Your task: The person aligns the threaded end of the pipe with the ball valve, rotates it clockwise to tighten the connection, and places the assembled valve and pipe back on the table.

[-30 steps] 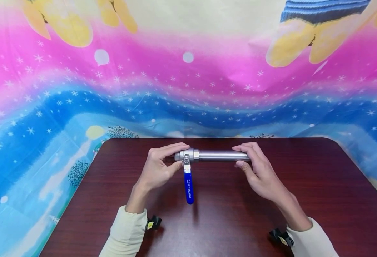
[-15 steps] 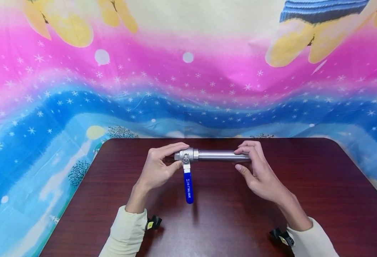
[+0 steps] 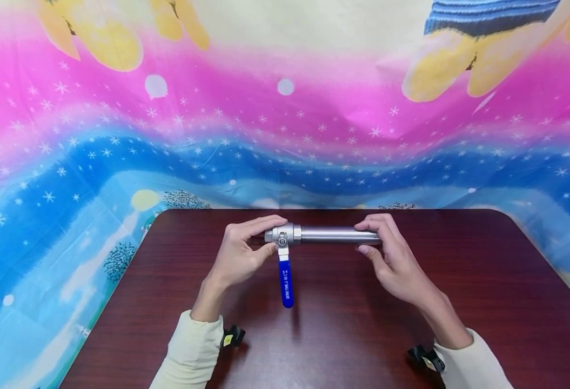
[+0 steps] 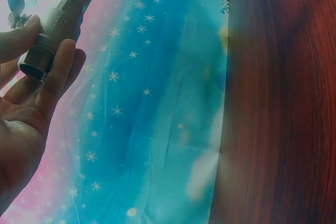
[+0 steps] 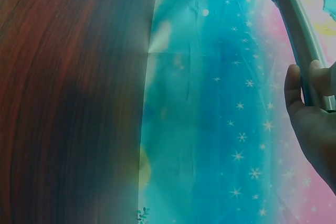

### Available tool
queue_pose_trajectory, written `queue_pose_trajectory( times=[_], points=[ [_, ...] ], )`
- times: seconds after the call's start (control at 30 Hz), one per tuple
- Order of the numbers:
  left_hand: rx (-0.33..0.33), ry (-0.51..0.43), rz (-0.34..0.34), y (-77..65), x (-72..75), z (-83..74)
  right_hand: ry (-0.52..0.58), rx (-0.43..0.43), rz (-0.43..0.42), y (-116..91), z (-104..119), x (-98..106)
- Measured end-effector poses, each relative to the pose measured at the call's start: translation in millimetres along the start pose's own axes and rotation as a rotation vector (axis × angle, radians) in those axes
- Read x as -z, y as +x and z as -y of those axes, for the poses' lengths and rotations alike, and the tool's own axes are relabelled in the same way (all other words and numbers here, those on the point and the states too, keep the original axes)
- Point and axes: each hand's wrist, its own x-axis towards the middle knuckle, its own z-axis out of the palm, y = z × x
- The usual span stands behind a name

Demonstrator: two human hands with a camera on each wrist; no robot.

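A silver ball valve (image 3: 288, 233) with a blue lever handle (image 3: 286, 283) is joined to a smooth steel pipe (image 3: 330, 235). My left hand (image 3: 240, 253) grips the valve body between thumb and fingers; the lever points toward me. At the pipe's right end, my right hand (image 3: 395, 263) pinches it, thumb below and fingers above. The left wrist view shows the open hex end of the valve (image 4: 38, 62) among the fingers of the left hand (image 4: 31, 100). In the right wrist view, the right hand (image 5: 315, 114) curls round the end of the pipe (image 5: 300, 35).
A dark red-brown wooden table (image 3: 333, 335) with rounded far corners lies under the hands. Behind it and along its sides hangs a printed cloth (image 3: 265, 108) in pink and blue. Black camera mounts (image 3: 233, 336) sit at both sleeve cuffs.
My right thumb and fingers loosened from the pipe about half a second ago and now pinch it again. The valve and my left hand stay nearly in place.
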Motion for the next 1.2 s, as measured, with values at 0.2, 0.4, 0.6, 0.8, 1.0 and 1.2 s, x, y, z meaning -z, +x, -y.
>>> queue_pose_trajectory(
  times=[0.2,0.4,0.6,0.8,1.0,1.2],
  points=[
    [-0.009,-0.005,-0.003,0.4,1.1,0.2,0.011,-0.002,-0.011,1.6,0.2,0.0],
    [-0.016,-0.018,-0.002,1.7,2.1,0.6,0.039,-0.034,0.007,1.9,-1.8,2.2],
    [-0.009,-0.036,0.004,1.2,3.6,1.0,0.106,-0.088,0.038,1.6,-2.4,6.4],
    [-0.002,-0.058,0.013,-0.7,5.1,1.9,0.236,-0.126,0.102,-0.1,-1.4,9.2],
    [-0.016,-0.081,0.021,-0.5,5.3,2.0,0.312,-0.135,0.143,-0.5,-0.3,9.0],
    [-0.015,-0.096,0.025,-0.4,4.3,1.8,0.223,-0.102,0.122,0.4,-0.4,9.2]
  ],
)
